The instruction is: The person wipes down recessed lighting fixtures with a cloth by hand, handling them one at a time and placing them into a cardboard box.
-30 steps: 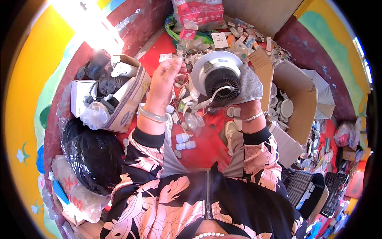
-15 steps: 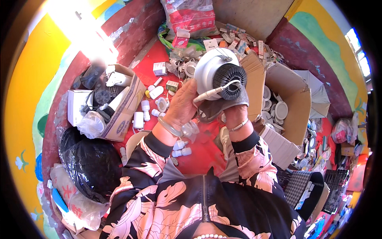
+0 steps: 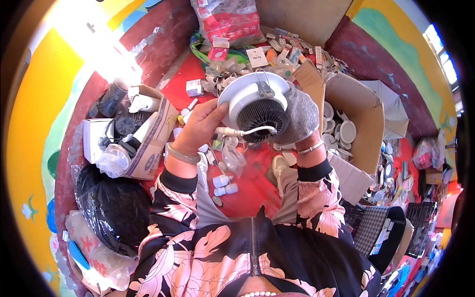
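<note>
My two hands hold up a recessed downlight (image 3: 262, 116) with a white round rim, a black finned heat sink, a metal spring clip and a short white cable. The fingers of my left hand (image 3: 202, 124) are closed on the left edge of the rim, thumb on the near side. A grey cloth (image 3: 304, 113) covers most of my right hand (image 3: 308, 143) and lies against the right side of the downlight; the right fingers are hidden beneath it. Below, on the red floor covering (image 3: 252, 193), lie white bulbs (image 3: 225, 190) and a clear plastic bag (image 3: 232, 156).
At left stands a cardboard box (image 3: 157, 131) of lamp parts, with a black plastic bag (image 3: 113, 210) nearer me. An open carton (image 3: 367, 126) at right holds round white lights. Small boxes (image 3: 297, 49) pile up at the back beside a red-and-white sack (image 3: 230, 24).
The downlight has come lower and turned, so its heat sink now points more toward me. My left hand has shifted onto the rim, and the cloth has moved up along the right side.
</note>
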Action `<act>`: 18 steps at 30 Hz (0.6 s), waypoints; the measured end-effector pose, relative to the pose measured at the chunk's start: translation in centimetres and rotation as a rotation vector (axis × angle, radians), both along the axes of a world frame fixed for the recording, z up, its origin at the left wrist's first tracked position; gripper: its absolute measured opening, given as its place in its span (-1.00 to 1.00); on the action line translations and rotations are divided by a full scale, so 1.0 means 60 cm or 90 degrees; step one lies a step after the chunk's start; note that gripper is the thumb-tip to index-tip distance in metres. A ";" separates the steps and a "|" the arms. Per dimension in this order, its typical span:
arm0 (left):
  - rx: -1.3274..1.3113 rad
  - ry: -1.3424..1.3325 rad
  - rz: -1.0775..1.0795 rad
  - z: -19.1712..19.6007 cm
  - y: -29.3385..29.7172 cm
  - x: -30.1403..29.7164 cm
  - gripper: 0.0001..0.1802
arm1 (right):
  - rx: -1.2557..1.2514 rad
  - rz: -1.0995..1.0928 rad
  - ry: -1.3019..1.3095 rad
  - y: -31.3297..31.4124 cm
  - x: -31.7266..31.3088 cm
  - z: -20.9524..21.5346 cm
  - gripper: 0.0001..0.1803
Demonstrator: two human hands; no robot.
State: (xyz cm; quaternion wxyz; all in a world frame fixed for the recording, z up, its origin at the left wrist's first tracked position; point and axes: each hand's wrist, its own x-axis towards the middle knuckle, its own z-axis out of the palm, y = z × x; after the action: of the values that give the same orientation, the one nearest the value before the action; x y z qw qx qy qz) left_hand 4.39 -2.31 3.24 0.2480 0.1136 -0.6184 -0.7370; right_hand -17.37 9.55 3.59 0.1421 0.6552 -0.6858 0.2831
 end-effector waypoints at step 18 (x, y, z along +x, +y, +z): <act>-0.135 -0.153 -0.069 -0.015 0.016 0.005 -0.66 | 0.130 0.058 0.062 0.022 0.026 0.034 -0.69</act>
State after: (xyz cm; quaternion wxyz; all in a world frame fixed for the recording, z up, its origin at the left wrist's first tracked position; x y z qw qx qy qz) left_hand 4.68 -1.35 2.34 0.1426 0.1409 -0.7230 -0.6612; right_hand -15.81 10.90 5.63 0.0946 0.7096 -0.6730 0.1860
